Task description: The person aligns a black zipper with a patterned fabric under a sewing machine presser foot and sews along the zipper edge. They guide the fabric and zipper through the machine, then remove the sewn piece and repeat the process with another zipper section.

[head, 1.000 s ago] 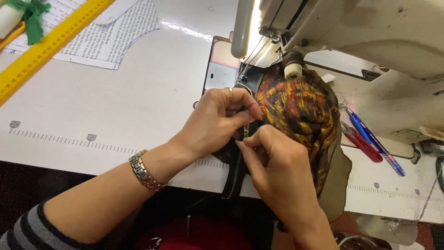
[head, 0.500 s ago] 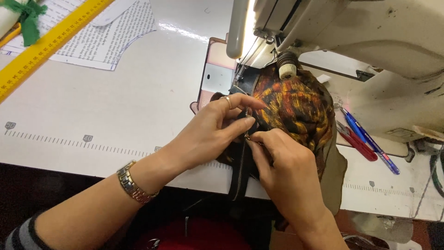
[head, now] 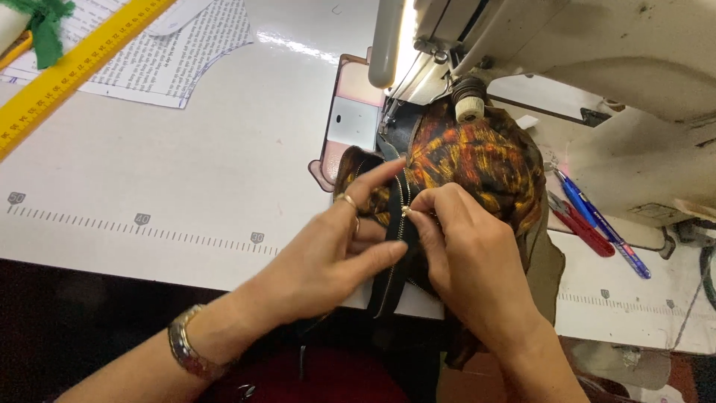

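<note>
A bunched piece of orange, yellow and black patterned fabric (head: 477, 160) lies under the head of a white sewing machine (head: 597, 67). A black zipper (head: 394, 246) runs down from it over the table's front edge. My left hand (head: 328, 254) presses the zipper tape and fabric from the left, with rings on its fingers and a metal bracelet at the wrist. My right hand (head: 470, 254) pinches the small metal zipper slider (head: 406, 212) between thumb and forefinger.
A yellow ruler (head: 67, 67) and a printed paper pattern (head: 164, 52) lie at the back left, with green cloth (head: 45, 22) in the corner. Blue and red pens (head: 597, 220) rest to the right of the fabric. A measuring scale is printed on the white table (head: 186, 172).
Both hands have shifted slightly toward me along the zipper. My left fingers have flattened out on the tape, and my right fingers have closed on the slider.
</note>
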